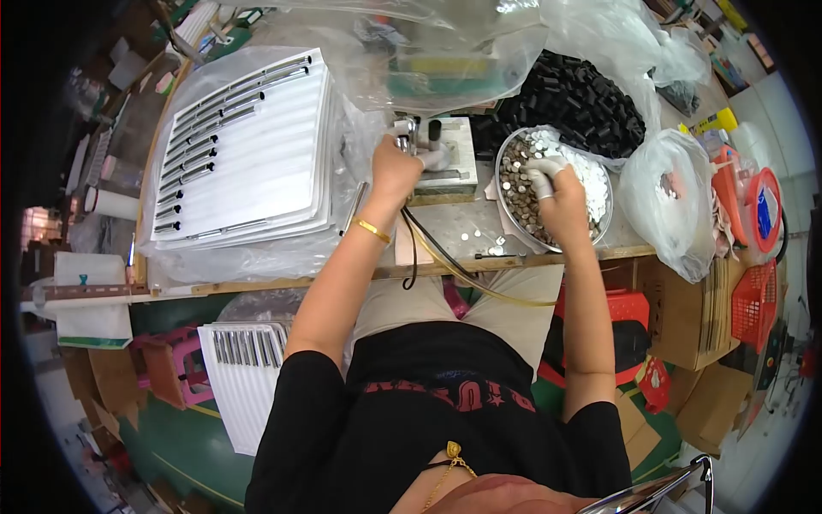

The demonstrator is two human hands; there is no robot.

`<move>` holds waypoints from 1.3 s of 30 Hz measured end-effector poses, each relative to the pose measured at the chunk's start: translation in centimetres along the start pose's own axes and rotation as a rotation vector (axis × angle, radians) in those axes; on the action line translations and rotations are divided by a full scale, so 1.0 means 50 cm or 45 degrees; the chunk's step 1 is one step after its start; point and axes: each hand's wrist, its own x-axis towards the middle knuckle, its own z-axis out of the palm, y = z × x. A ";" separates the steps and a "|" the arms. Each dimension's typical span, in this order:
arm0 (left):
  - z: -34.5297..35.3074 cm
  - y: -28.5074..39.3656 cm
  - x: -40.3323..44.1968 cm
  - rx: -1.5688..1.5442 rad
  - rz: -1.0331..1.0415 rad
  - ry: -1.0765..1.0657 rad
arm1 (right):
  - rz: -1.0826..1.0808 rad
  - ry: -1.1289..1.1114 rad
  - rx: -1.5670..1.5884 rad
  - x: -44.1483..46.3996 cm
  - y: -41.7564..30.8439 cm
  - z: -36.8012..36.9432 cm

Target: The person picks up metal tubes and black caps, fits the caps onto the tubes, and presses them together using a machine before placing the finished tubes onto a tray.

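Observation:
My left hand (398, 169) is closed around a shiny metal part beside a metal block fixture (462, 154), on which a black cylinder (435, 130) stands upright. White coverings show on some of its fingers. Farther right, my right hand (561, 199) reaches into a round metal tray (610, 206) holding small round brown and white pieces. Its covered fingertips are bent together among the pieces, and whatever they hold is too small to make out. Black and yellow hoses (467, 277) run from the fixture over the table's front edge.
Stacked white foam sheets (257, 163) carry rows of chrome tubes at left. Black cylinders (582, 103) are heaped in plastic behind the tray. A clear bag (668, 201) and a red-rimmed basket (765, 210) stand right. More tubes (248, 347) lie on foam below the table.

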 end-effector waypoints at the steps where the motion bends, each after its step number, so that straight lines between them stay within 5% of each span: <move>1: 0.004 0.016 -0.018 -0.021 -0.029 -0.059 | -0.099 0.038 0.014 0.009 -0.021 0.017; 6: 0.011 0.023 -0.053 0.014 0.043 -0.026 | -0.376 0.138 -0.028 0.061 -0.094 0.087; 8: 0.007 0.031 -0.062 0.058 0.077 -0.016 | -0.752 0.195 -0.213 0.097 -0.093 0.103; 15: -0.040 0.062 -0.110 -0.183 -0.112 -0.015 | -0.976 -0.033 -0.406 0.124 -0.087 0.100; 21: -0.085 0.111 -0.123 -0.428 -0.405 -0.494 | -0.748 0.002 -0.175 0.094 -0.124 0.088; 23: -0.096 0.132 -0.126 -0.430 -0.604 -0.837 | -1.003 -0.111 -0.198 0.073 -0.156 0.084; 26: -0.088 0.144 -0.140 -0.704 -0.628 -1.005 | -1.073 -0.234 -0.217 0.057 -0.140 0.076; 29: -0.103 0.130 -0.127 -0.673 -0.527 -0.900 | -0.881 0.122 -0.236 0.061 -0.093 0.078; 31: -0.088 0.115 -0.110 0.037 -0.220 -0.464 | -0.192 0.225 0.230 0.060 -0.079 0.088; 32: -0.072 0.096 -0.104 0.037 -0.225 -0.467 | 0.197 0.247 0.610 0.060 -0.083 0.108; 33: -0.056 0.066 -0.095 0.535 0.250 -0.245 | 0.510 0.263 1.086 0.072 -0.119 0.112; 34: -0.042 0.044 -0.084 1.021 0.734 -0.001 | 0.505 0.266 1.088 0.074 -0.119 0.128; 39: -0.005 0.040 -0.072 1.051 0.614 -0.073 | 0.527 0.131 1.263 0.082 -0.095 0.170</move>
